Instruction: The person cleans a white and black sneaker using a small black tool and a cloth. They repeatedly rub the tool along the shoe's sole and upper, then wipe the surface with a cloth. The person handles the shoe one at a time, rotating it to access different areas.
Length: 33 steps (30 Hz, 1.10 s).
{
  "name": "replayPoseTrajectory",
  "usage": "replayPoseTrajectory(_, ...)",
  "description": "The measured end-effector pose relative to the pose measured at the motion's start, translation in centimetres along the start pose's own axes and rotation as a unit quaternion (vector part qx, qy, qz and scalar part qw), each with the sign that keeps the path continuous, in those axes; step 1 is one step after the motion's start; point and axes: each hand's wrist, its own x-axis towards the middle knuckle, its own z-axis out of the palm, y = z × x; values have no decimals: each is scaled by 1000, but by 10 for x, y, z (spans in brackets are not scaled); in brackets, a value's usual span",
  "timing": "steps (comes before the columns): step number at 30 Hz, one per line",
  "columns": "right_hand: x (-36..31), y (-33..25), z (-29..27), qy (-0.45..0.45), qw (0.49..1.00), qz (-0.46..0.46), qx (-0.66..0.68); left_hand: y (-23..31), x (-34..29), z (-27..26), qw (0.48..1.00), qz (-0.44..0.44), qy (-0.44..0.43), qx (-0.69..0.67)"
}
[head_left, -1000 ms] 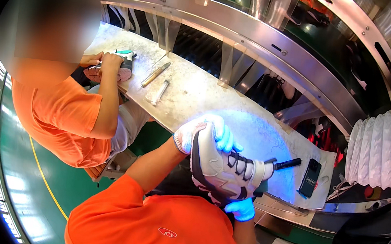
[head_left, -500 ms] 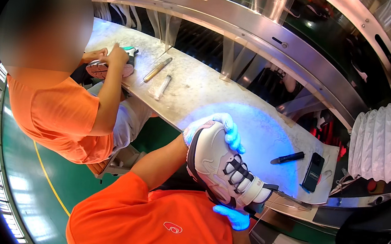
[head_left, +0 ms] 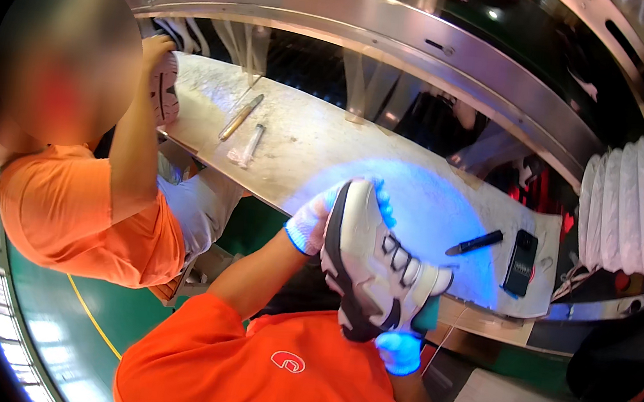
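Observation:
A white and grey sneaker [head_left: 378, 266] with black laces is tilted onto its side in front of my chest. My left hand [head_left: 318, 220], in a white glove, grips its toe end, with the fingertips showing past the far edge. My right hand [head_left: 399, 353], also gloved and lit blue, is closed against the heel end from below; its fingers are partly hidden. A teal-green piece [head_left: 426, 314] shows at the shoe's heel end, beside its collar. The black and white side of the sole faces me.
Blue light falls on the pale worktable [head_left: 290, 135]. A black pen-shaped torch [head_left: 476, 242] and a phone [head_left: 519, 263] lie at right; a gold-coloured pen [head_left: 241, 117] and clear tube [head_left: 248, 146] lie left. A co-worker [head_left: 93, 216] holds another shoe [head_left: 164, 90]. A metal-framed rack [head_left: 310, 11] runs behind.
The sneaker has rolled in my hands, so more of its side and sole edge shows. At left, the co-worker has raised the other shoe away from the table edge.

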Motion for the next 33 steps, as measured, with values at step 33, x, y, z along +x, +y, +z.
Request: replayPoseTrajectory(33,198,-114,-120,374,684,-68,-623,50,-2,90,121,122,-160,972)
